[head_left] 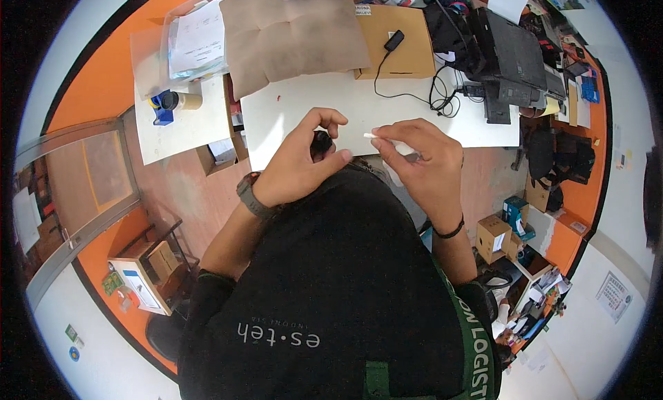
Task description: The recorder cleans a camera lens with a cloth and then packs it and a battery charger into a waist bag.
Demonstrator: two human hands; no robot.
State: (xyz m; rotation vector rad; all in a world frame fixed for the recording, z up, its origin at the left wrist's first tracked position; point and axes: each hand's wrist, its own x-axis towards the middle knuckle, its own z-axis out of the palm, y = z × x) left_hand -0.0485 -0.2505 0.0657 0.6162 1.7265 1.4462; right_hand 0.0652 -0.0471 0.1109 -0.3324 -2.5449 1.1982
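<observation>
Left hand (286, 158), at eleven o'clock from the middle of the view, curls round a small, black, rounded object (322, 144) that sits in the hollow between thumb and fingers, just short of twelve; thumb tip and fingertips stand apart, and part of the object is hidden. Right hand (428, 158), at two o'clock, pinches a short, thin, white stick (369, 135) between thumb and fingertips, its free end pointing toward nine o'clock, near the black object but apart from it. Within the same hand shows a pale, soft-looking piece of material (403, 148), too covered to identify. A dark grey wristwatch (250, 194) circles the left wrist, a thin black band (450, 229) the right one. Both hands are at the near edge of a white, flat-topped table (338, 96). Toward twelve on it lies a beige, tufted fabric cushion (297, 41); at one o'clock a brown cardboard box (411, 61) bears a small black power adapter (394, 41); at two o'clock stands a black, boxy printer (507, 61). At ten o'clock, a cream-coloured cup with a dark lid (190, 101) is on a second white table (166, 139)
</observation>
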